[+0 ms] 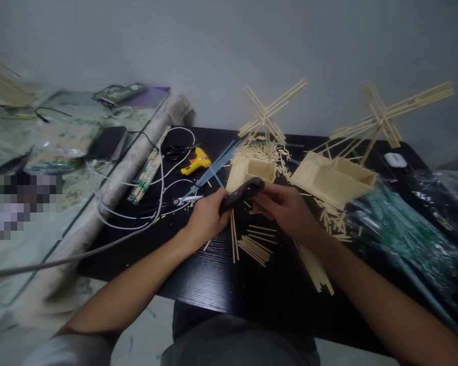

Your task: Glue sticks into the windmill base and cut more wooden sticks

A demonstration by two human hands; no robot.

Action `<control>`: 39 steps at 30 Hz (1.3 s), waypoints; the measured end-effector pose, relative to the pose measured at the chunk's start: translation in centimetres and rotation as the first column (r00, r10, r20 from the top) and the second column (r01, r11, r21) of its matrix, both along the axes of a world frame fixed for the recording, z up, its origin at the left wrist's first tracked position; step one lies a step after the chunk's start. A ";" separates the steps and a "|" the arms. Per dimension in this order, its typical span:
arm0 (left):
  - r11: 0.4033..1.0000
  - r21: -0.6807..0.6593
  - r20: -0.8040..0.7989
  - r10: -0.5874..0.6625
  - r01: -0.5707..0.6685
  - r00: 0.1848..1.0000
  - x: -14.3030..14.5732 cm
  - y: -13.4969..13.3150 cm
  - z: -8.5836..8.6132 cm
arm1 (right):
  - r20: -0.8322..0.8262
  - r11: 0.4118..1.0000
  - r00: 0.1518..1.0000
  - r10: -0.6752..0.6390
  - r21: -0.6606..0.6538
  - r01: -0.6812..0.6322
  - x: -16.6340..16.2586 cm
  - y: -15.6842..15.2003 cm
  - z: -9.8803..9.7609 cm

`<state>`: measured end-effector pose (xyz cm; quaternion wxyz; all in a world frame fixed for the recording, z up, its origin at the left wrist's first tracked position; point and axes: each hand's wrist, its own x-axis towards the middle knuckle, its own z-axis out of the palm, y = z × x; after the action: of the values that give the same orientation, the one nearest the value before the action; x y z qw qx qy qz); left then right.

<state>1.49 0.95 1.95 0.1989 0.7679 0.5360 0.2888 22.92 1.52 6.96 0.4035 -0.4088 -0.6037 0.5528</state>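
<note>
My left hand (206, 217) is closed around a black hand tool (242, 194), whose exact kind I cannot make out; it points up and to the right. My right hand (286, 206) is at the tool's far end, its thumb and fingers pinched together. Whatever they hold is hidden. Just behind the tool stands a small box built of wooden sticks (261, 170). Below the hands, a row of short cut sticks (255, 250) lies on the black table (198, 279). Longer sticks (315, 269) lie under my right forearm.
Behind are two stick windmill frames (265, 116) (381, 119) and a second stick structure (332, 175). Left are a yellow glue gun (196, 160), black-handled scissors (175, 151), blue strips (217, 168) and white cables (127, 227). Plastic bags (412, 239) cover the right side. Another person shows far left.
</note>
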 end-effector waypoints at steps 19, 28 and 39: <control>1.000 -0.009 -0.046 0.002 -0.002 0.999 -0.1 -0.1 0.3 | 0.020 0.991 0.992 -0.127 0.040 0.126 0.1 0.0 -0.2; 1.000 0.010 -0.052 0.002 -0.002 0.999 -0.2 0.0 0.0 | 0.025 0.993 0.993 -0.113 0.047 0.112 0.2 0.1 -0.5; 1.000 -0.021 -0.066 0.010 -0.011 0.998 0.0 0.0 0.1 | 0.031 0.993 0.993 -0.112 0.040 0.110 0.2 0.1 -0.5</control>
<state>1.50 0.95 2.09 0.1878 0.7721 0.5494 0.2584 23.11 1.62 6.43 0.4312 -0.4431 -0.5971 0.5110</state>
